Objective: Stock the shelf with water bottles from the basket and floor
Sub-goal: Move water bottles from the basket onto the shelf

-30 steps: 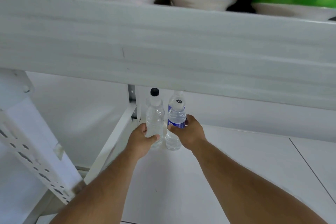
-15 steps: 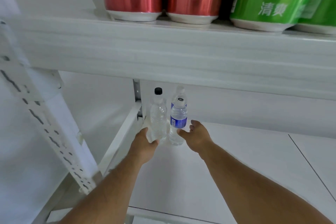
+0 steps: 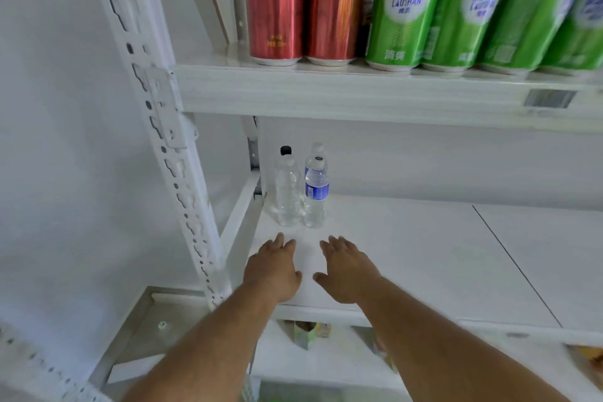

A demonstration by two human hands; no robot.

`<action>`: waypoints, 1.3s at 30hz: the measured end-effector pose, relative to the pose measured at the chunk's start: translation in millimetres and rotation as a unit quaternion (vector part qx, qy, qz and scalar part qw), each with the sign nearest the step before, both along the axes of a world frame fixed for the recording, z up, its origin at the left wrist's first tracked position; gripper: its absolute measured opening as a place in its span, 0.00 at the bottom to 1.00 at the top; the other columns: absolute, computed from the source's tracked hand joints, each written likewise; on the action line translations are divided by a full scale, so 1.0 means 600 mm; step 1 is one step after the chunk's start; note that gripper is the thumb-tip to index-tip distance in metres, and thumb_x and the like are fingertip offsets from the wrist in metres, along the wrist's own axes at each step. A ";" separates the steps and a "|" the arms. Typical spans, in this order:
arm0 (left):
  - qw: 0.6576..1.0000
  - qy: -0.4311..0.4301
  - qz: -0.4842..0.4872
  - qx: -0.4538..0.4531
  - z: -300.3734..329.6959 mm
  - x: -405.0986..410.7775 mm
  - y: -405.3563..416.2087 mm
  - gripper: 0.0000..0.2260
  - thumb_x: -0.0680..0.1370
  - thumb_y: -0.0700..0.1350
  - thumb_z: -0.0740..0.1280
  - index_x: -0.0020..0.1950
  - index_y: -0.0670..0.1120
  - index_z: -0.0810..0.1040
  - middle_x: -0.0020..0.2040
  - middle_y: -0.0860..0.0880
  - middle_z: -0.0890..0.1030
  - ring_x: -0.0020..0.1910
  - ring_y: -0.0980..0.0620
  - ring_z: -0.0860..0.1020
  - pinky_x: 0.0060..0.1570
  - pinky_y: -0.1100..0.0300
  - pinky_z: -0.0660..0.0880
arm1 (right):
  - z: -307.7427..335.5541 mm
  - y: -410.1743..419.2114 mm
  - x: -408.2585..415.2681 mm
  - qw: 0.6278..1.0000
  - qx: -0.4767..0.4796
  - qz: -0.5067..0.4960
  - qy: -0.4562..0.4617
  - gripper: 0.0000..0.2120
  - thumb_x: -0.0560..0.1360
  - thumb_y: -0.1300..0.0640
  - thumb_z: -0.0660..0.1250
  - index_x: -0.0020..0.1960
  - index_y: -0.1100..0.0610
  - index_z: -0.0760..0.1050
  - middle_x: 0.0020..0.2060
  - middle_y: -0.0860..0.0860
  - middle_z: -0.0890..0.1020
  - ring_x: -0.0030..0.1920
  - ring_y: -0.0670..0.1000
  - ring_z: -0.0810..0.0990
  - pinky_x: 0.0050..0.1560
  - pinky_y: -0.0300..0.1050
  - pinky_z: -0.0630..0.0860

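Left hand (image 3: 273,271) and right hand (image 3: 346,271) hovering empty, fingers extended, over white shelf board (image 3: 408,248). Clear plastic water bottles (image 3: 301,192) standing at back-left corner; red and green cans (image 3: 404,6) sitting overhead.

A shop: stocked beer cans (image 3: 404,10), shelf price tag (image 3: 549,98).

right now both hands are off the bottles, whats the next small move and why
Probably draw both hands out and go for more bottles. The left hand and right hand are open and empty, the clear bottle and blue-label bottle stand upright at the back-left, and most of the shelf is bare.
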State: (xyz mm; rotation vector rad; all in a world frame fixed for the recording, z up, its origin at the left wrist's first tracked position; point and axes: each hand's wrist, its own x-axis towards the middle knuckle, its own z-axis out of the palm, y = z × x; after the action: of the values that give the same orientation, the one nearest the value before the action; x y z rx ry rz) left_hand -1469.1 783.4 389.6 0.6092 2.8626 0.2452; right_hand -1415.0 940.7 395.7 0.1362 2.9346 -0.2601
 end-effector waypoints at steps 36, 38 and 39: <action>0.950 -0.313 0.013 0.008 -0.309 0.395 -0.123 0.33 0.78 0.55 0.65 0.79 0.50 0.56 0.78 0.48 0.61 0.74 0.46 0.65 0.71 0.55 0.64 | -0.303 -0.042 0.445 0.956 -0.097 -0.156 -0.227 0.34 0.80 0.44 0.61 0.79 0.59 0.55 0.76 0.56 0.64 0.74 0.59 0.65 0.73 0.48 0.62; 0.941 -0.337 0.018 0.023 -0.334 0.380 -0.132 0.33 0.78 0.55 0.65 0.79 0.50 0.56 0.78 0.48 0.61 0.74 0.47 0.66 0.70 0.56 0.64 | -0.322 -0.055 0.444 0.950 -0.101 -0.177 -0.238 0.33 0.80 0.45 0.61 0.79 0.58 0.57 0.76 0.57 0.65 0.73 0.59 0.66 0.72 0.48 0.64; 0.937 -0.347 0.022 0.028 -0.347 0.374 -0.135 0.33 0.78 0.55 0.65 0.79 0.50 0.56 0.78 0.48 0.61 0.74 0.47 0.66 0.69 0.56 0.65 | -0.332 -0.059 0.444 0.946 -0.106 -0.188 -0.243 0.32 0.80 0.45 0.61 0.78 0.58 0.58 0.75 0.57 0.67 0.73 0.59 0.67 0.71 0.48 0.65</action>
State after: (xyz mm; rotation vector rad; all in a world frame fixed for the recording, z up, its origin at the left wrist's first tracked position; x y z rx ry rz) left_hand -1244.9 702.4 181.3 0.3647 2.1895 0.4473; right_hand -1148.7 905.1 196.6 0.6334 2.3534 -0.5129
